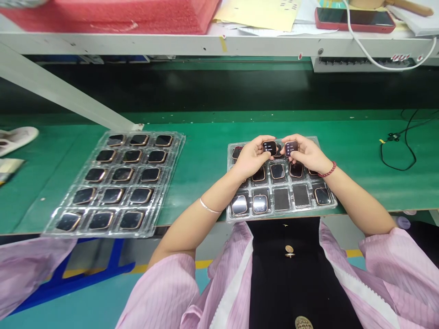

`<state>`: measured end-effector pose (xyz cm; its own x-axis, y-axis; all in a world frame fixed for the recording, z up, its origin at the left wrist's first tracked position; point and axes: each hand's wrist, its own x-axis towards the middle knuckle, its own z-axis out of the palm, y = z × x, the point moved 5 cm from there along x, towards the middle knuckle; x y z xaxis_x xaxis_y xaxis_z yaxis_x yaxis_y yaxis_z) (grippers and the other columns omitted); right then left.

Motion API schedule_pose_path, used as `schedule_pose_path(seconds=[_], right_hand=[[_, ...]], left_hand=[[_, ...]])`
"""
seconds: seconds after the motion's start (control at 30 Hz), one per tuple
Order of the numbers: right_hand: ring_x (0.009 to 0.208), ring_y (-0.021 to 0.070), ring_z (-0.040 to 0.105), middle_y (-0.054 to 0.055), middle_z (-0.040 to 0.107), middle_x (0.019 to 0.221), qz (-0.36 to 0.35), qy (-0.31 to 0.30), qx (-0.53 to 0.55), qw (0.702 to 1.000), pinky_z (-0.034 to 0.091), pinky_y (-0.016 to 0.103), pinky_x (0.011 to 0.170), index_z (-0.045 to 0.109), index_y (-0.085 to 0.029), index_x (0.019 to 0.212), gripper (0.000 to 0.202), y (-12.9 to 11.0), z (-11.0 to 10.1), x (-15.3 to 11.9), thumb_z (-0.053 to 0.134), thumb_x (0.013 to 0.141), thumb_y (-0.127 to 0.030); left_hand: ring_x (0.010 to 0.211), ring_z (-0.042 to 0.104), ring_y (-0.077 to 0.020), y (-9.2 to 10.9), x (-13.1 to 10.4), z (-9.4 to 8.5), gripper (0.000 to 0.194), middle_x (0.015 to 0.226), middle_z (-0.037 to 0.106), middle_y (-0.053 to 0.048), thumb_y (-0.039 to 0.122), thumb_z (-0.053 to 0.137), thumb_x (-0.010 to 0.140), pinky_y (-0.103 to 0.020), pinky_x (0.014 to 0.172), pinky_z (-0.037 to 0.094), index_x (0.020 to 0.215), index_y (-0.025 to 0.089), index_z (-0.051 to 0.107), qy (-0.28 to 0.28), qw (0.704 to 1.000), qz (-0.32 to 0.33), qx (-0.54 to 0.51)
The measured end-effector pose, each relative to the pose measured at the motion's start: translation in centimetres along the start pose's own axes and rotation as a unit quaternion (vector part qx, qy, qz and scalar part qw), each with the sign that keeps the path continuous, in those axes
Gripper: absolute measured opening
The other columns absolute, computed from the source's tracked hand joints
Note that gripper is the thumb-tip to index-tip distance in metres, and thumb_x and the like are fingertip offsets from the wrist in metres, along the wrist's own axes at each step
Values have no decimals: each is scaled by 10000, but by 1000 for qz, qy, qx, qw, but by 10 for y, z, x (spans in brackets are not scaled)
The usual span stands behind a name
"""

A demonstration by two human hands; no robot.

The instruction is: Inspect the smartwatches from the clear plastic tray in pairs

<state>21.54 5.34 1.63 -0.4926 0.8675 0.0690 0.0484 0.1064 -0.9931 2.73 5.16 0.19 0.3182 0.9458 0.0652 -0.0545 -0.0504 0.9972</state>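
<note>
My left hand grips a smartwatch case with a gold-coloured rim, its dark screen lit with small white icons and text. A second smartwatch case, also lit, is pinched in my right hand, the thumb over its lower edge. Both are held side by side above a clear plastic tray. Watch cases such as this one lie in many of its pockets, their screens dark or reflecting light. Two front-row pockets hold no watch. My hands and forearms hide parts of the tray.
Another clear tray, filled with watch cases, lies on the green bench at the left. A white slanted post meets the bench behind it. Black cable lies at the right. A shelf above bears red foam and a phone.
</note>
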Motion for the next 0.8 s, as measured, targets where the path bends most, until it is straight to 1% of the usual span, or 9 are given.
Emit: schedule_pose_path(seconds=[0.07, 0.17, 0.23, 0.3, 0.37, 0.43, 0.63, 0.8], right_hand=[[738, 129, 660, 51, 735, 1045, -7, -8, -5, 1000, 572, 241, 632, 607, -185, 1214, 424, -1, 1, 0, 654, 797, -132], [769, 138, 675, 62, 738, 1077, -7, -11, -9, 1000, 579, 246, 644, 609, -181, 1220, 421, -2, 2, -1, 643, 803, -129], [752, 134, 675, 65, 742, 1085, 2, -11, -8, 1000, 586, 251, 646, 619, -181, 1224, 380, -2, 2, -1, 642, 845, -165], [717, 125, 666, 61, 750, 1047, 13, -13, -5, 1000, 595, 256, 652, 639, -177, 1209, 318, 0, 1, 0, 627, 893, -207], [697, 119, 660, 56, 757, 999, 20, -16, 0, 1000, 603, 257, 669, 657, -169, 1186, 280, 2, 1, 0, 618, 914, -223], [689, 116, 661, 53, 765, 981, 25, -14, 5, 1000, 603, 251, 671, 665, -165, 1173, 269, 3, 1, 0, 625, 912, -218], [690, 110, 660, 47, 773, 977, 23, -17, 13, 1000, 597, 235, 669, 678, -167, 1130, 237, 0, 3, 0, 626, 900, -187], [680, 110, 658, 48, 771, 978, 31, -17, 5, 999, 598, 239, 666, 674, -168, 1142, 237, 1, 3, 0, 623, 911, -190]], left_hand=[[986, 726, -170, -1, 0, 1, 484, 1188, 729, -85, 73, 637, 762, -290, 865, 617, 1238, 160, 641, -3, 1000, -3, -2], [906, 731, -151, 1, -1, 0, 470, 1147, 740, -77, 84, 633, 782, -296, 868, 616, 1245, 160, 642, 2, 1000, -3, 14], [822, 725, -142, 4, -1, 0, 405, 1092, 752, -75, 126, 633, 829, -300, 828, 618, 1232, 154, 651, 2, 1000, -3, 26], [774, 719, -148, 7, 0, 0, 310, 1017, 757, -76, 169, 619, 877, -296, 760, 615, 1181, 147, 672, 1, 999, -3, 37], [776, 722, -162, 9, 0, 0, 245, 949, 753, -74, 182, 606, 896, -285, 713, 606, 1123, 146, 691, 2, 999, -3, 45], [782, 725, -167, 10, 0, 1, 223, 917, 747, -67, 175, 604, 895, -274, 692, 598, 1095, 148, 699, 2, 999, -6, 49], [765, 708, -139, 10, 0, 2, 229, 933, 746, -61, 137, 589, 871, -217, 632, 567, 1076, 144, 691, 0, 999, -14, 40], [756, 704, -132, 9, 0, 3, 236, 958, 755, -67, 142, 588, 866, -208, 623, 559, 1080, 141, 686, -1, 999, -9, 46]])
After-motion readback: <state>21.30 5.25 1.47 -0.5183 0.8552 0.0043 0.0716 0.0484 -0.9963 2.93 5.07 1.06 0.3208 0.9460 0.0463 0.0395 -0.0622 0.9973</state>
